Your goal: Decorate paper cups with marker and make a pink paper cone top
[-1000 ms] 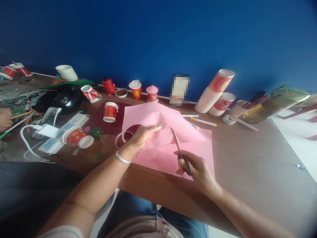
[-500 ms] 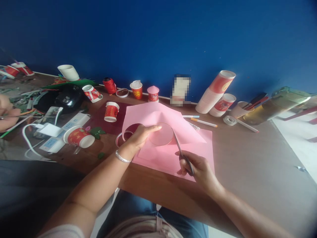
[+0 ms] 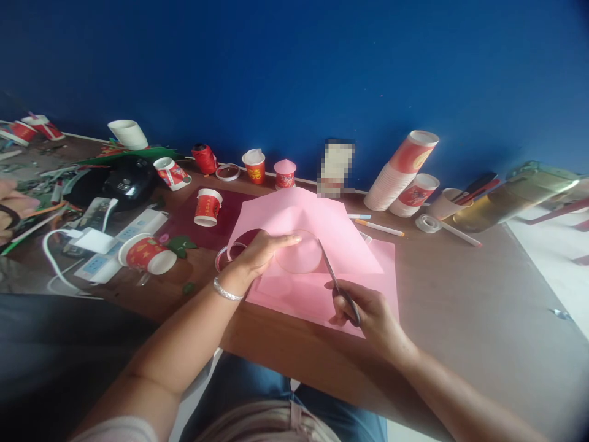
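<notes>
A sheet of pink paper (image 3: 313, 212) is pinched at its left part by my left hand (image 3: 264, 252), thumb on top. A drawn circle (image 3: 300, 255) shows on the sheet beside my thumb. My right hand (image 3: 361, 304) grips a pair of scissors (image 3: 332, 275) by the dark handles, its blades at the circle's right edge. Beneath lies another pink sheet (image 3: 384, 288), flat on the table. A roll of tape (image 3: 223, 261) is partly hidden behind my left hand and the curled paper.
Along the blue wall stand a small cup with a pink cone top (image 3: 285, 174), a paper cup (image 3: 254, 167) and a leaning cup stack (image 3: 400, 169). Markers (image 3: 380, 228) lie behind the paper. A power strip (image 3: 122, 245) and a tipped cup (image 3: 146, 253) lie left; another person's hand (image 3: 16, 199) is farther left.
The raised pink sheet has shifted slightly between my hands, its top edge tilting a little. Both hands keep almost the same place and grip. The other person's hand at the far left has moved.
</notes>
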A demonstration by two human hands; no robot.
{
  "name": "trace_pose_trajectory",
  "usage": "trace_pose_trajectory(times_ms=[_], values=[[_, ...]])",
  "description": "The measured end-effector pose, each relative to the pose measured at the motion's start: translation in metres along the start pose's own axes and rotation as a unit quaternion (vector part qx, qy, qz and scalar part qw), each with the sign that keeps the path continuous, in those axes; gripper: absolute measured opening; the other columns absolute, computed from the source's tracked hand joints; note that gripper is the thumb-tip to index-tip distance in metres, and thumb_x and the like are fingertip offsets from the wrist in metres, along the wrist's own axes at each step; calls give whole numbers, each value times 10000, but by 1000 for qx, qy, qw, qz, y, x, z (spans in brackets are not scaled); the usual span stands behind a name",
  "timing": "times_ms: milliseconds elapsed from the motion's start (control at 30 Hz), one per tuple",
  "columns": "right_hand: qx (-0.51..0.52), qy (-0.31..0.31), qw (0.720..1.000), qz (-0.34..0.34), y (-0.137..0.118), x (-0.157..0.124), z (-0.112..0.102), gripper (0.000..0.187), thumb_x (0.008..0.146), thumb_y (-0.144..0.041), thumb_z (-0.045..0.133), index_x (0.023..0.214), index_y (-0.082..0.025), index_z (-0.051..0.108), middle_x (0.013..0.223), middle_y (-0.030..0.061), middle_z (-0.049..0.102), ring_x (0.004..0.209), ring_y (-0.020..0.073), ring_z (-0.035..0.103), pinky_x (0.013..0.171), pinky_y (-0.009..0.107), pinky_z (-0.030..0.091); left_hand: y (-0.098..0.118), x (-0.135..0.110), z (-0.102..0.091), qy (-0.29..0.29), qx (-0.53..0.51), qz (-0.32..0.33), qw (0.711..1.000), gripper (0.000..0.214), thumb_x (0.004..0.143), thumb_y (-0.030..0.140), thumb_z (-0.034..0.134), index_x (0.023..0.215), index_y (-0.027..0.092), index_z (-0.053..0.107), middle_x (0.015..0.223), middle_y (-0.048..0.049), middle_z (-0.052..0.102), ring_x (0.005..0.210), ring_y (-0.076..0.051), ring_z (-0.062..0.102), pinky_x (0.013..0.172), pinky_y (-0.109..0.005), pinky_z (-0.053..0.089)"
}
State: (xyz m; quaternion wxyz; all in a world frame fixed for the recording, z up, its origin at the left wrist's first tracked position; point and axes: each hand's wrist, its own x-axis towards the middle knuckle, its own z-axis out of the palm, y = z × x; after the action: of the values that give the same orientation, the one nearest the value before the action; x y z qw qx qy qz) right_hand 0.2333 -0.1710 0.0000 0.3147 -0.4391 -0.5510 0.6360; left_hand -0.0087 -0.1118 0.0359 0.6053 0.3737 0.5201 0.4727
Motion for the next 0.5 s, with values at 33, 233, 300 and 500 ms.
trace_pose_trajectory(times_ms=[33, 233, 300, 500], values=[[3, 0, 1000, 1, -1, 0, 0, 504, 879, -587, 655, 1100, -135, 687, 615, -52, 503, 571, 132, 585, 702, 412, 644, 0, 0, 0, -8, 3, -1, 1000, 381, 587, 389, 905, 881, 158, 829, 1078, -94, 794, 1265, -344, 636, 1150, -419, 447], [15, -5, 1000, 11, -4, -1, -1, 533, 842, -619, 693, 1084, -143, 691, 617, -58, 487, 560, 124, 565, 708, 423, 645, 4, -1, -2, -20, 16, 4, 1000, 356, 624, 398, 882, 891, 168, 832, 1082, -88, 794, 1247, -331, 651, 1113, -380, 476], [12, -10, 1000, 10, -4, -1, -1, 537, 850, -622, 685, 1094, -143, 687, 627, -49, 507, 570, 126, 568, 713, 419, 642, 4, -1, -3, -18, 19, 0, 1000, 376, 611, 402, 890, 896, 164, 831, 1100, -98, 789, 1250, -330, 649, 1112, -378, 474], [8, -19, 1000, 9, -1, 1, -1, 546, 873, -622, 659, 1121, -136, 680, 632, -46, 510, 587, 127, 570, 726, 407, 634, 3, -2, -5, -50, 30, -10, 998, 384, 623, 414, 879, 928, 185, 829, 1132, -75, 783, 1317, -331, 601, 1141, -380, 450]])
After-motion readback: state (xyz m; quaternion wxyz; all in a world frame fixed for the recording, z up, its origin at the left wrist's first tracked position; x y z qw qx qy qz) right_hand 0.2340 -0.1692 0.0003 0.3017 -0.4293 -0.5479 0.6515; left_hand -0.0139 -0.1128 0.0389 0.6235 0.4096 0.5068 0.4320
